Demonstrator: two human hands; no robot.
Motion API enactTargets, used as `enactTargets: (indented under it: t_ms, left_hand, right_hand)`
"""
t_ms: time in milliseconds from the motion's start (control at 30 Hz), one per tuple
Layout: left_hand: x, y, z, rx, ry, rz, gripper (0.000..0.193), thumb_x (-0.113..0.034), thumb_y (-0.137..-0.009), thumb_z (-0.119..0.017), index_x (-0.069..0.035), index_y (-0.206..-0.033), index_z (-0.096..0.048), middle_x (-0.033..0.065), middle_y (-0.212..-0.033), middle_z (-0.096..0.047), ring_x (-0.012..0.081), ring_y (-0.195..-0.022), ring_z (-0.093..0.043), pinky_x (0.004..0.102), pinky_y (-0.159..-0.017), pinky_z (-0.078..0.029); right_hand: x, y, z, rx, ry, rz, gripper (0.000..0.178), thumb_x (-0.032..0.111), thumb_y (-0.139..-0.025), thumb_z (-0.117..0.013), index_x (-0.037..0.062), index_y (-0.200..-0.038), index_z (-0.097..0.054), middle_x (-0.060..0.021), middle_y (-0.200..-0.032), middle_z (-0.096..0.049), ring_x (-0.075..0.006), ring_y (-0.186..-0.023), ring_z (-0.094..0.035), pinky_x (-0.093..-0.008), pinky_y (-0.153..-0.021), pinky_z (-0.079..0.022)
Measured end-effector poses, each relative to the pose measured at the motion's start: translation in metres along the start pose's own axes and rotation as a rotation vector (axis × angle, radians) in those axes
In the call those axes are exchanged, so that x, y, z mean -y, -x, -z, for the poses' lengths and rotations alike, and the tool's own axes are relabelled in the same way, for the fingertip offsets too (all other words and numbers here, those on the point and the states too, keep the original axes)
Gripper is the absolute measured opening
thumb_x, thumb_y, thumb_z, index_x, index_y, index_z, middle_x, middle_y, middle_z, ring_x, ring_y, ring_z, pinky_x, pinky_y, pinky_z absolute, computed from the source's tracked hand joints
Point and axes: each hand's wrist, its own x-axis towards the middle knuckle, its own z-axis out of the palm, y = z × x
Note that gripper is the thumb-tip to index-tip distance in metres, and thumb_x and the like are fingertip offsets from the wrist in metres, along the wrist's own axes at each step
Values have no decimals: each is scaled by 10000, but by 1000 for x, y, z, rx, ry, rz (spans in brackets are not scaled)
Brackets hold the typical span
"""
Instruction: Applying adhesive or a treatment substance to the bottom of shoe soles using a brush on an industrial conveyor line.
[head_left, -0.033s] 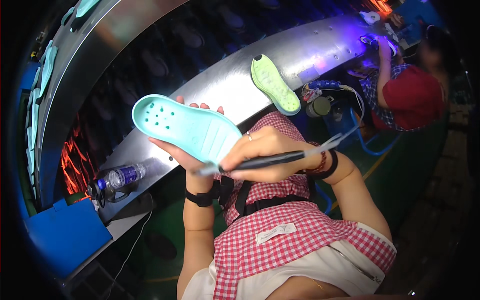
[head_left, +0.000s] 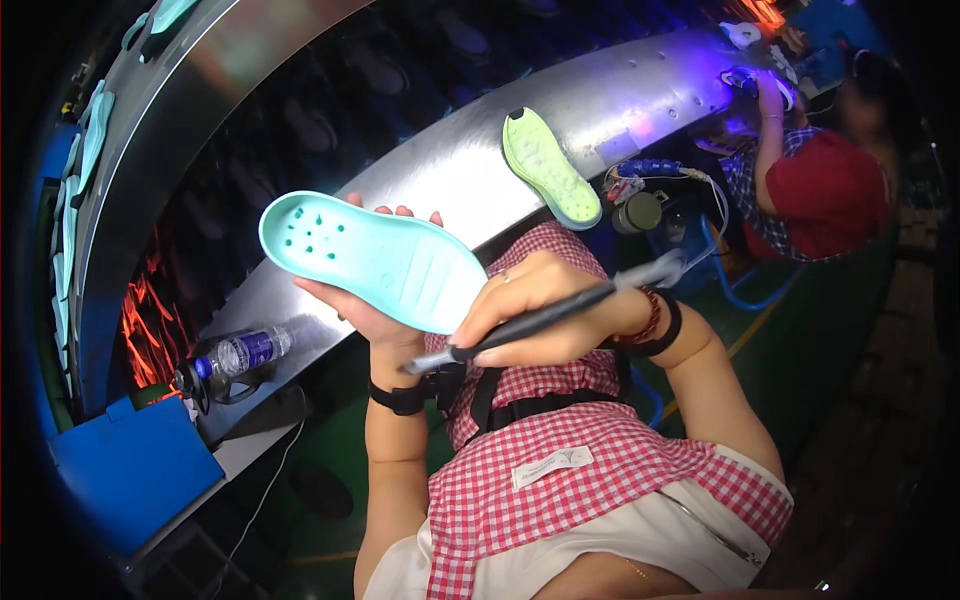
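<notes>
Left hand (head_left: 370, 320) cups turquoise sole (head_left: 395, 260) — right hand (head_left: 532, 286) clasps tool (head_left: 540, 319).

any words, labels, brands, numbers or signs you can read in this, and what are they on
None can be read clearly.
White label on the checked apron: print too small.
Purple label on the clear bottle: too blurred.
Turquoise shoe sole: no legible lettering.
</notes>
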Motion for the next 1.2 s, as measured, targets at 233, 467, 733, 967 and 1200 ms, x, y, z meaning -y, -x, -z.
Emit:
enactTargets:
  t_ms: [233,467,733,967,1200]
  left_hand:
    - [-16,-1,-12,3,-133,-91,903,-806,-717,-260,-100,-1266,-387,122,-1028,-543,274,-965,-520,549,-919,-374]
    - [-25,-2,-22,164,-128,-84,875,-762,-750,-304,-71,-1280,-395,132,-1157,-505,295,-1073,-475,573,-988,-294]
    - [-9,13,-36,135,-90,-23,620,-497,-901,-283,-72,-1351,-317,139,-1322,-416,352,-1186,-422,597,-1012,-237]
    - [-16,12,-25,103,-5,34,576,-468,-918,-274,-84,-1342,-346,132,-1326,-418,359,-1175,-432,579,-1018,-230]
    - [-18,8,-25,142,1,36,548,-468,-910,-317,-124,-1333,-372,120,-1316,-432,342,-1178,-434,592,-1008,-239]
  right_hand:
    - [-6,6,10,-29,26,24,196,40,-722,-687,-5,-909,-649,-111,-833,-668,-154,-769,-643,-257,-687,-503]
    - [-34,13,11,-243,-454,-139,165,36,-780,-631,-19,-933,-604,-106,-946,-623,-163,-887,-594,-280,-810,-471]
    - [-33,6,-17,-422,-813,-196,168,9,-834,-532,-43,-994,-524,-180,-1013,-587,-237,-972,-581,-349,-871,-470]
    - [-18,-1,2,-282,18,124,194,-52,-706,-637,-39,-896,-600,-177,-904,-627,-243,-871,-617,-326,-797,-482]
    - [-15,-3,0,-284,-154,6,175,37,-731,-662,1,-901,-639,-98,-849,-625,-144,-733,-600,-250,-657,-465]
